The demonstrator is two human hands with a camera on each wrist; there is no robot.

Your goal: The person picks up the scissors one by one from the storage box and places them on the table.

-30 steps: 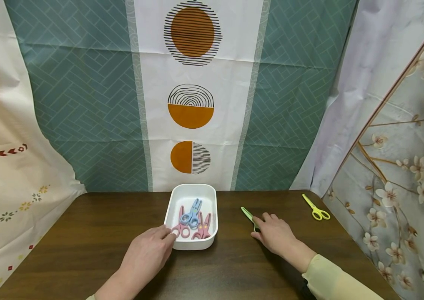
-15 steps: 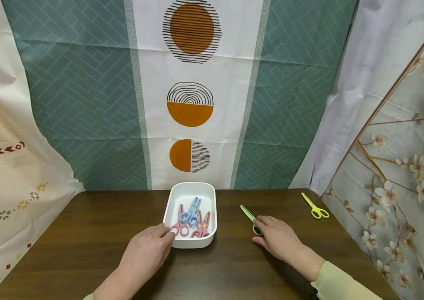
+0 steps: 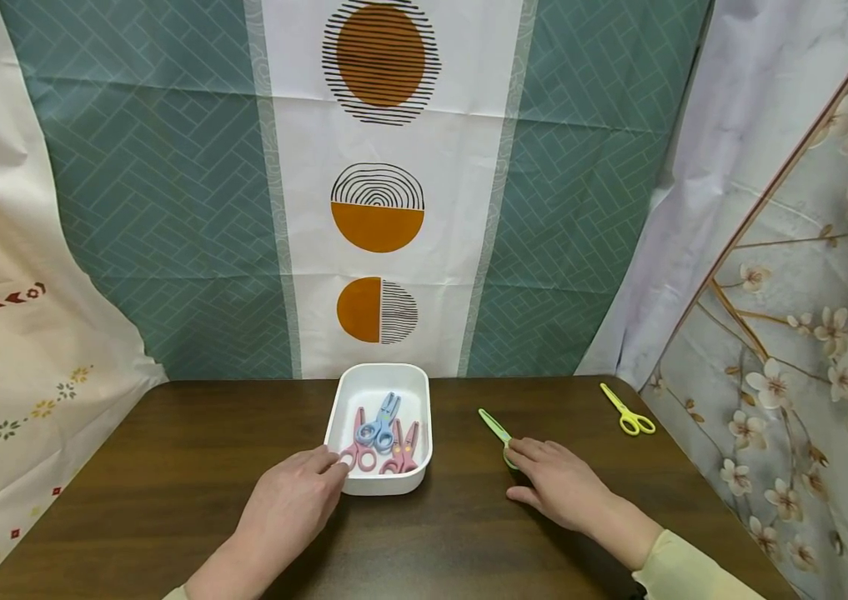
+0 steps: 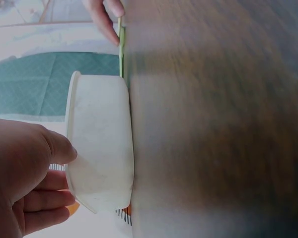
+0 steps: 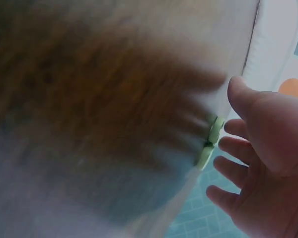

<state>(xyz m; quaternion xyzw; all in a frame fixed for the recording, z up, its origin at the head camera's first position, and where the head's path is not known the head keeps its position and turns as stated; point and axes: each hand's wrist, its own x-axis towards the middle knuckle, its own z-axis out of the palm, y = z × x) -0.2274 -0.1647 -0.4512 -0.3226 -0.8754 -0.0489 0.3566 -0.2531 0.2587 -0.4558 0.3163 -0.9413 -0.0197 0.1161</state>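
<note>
At its near left corner, my left hand (image 3: pixel 292 496) pinches the rim of a white plastic tray (image 3: pixel 386 486). In the left wrist view the thumb (image 4: pixel 63 150) lies over that rim and the other fingers sit loosely below it. Blue scissors (image 3: pixel 381 423) and two pairs of pink scissors, one at the left (image 3: pixel 359 423) and one at the right (image 3: pixel 409 450), lie inside. Right of the tray, my right hand (image 3: pixel 562 487) hovers low with relaxed, spread fingers over the handles of green scissors (image 3: pixel 494 423). Its fingertips come close to those handles in the right wrist view, covering part of them.
Yellow scissors (image 3: pixel 616 402) lie at the far right of the dark wooden table (image 3: pixel 168 475). A patterned cloth (image 3: pixel 168 208) hangs right behind the table's back edge. More cloth hangs along the left side and the right side (image 3: pixel 776 400).
My right hand has drawn slightly back toward me, uncovering more of the green scissors, whose handles showed most about half a second ago. The left hand stays at the tray corner.
</note>
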